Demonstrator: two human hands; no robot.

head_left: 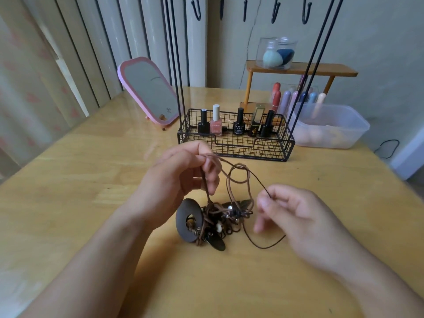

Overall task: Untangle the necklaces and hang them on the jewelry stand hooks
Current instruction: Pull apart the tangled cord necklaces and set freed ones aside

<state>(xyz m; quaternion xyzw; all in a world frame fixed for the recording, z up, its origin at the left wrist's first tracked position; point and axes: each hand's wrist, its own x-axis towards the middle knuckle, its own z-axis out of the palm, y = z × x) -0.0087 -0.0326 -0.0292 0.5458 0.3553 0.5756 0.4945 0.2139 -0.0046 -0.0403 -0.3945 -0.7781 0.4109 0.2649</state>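
A knot of brown and black cord necklaces lies on the wooden table, with a dark ring pendant at its left and a dark oval pendant in front. My left hand pinches a brown cord and lifts it above the knot. My right hand pinches a thin black cord to the right of the knot. The black jewelry stand rises behind, its hooks along the top edge of the view.
The stand's wire basket holds several nail polish bottles. A pink mirror leans at the back left. A clear plastic tub and a small wooden shelf with a sponge jar stand at the back right.
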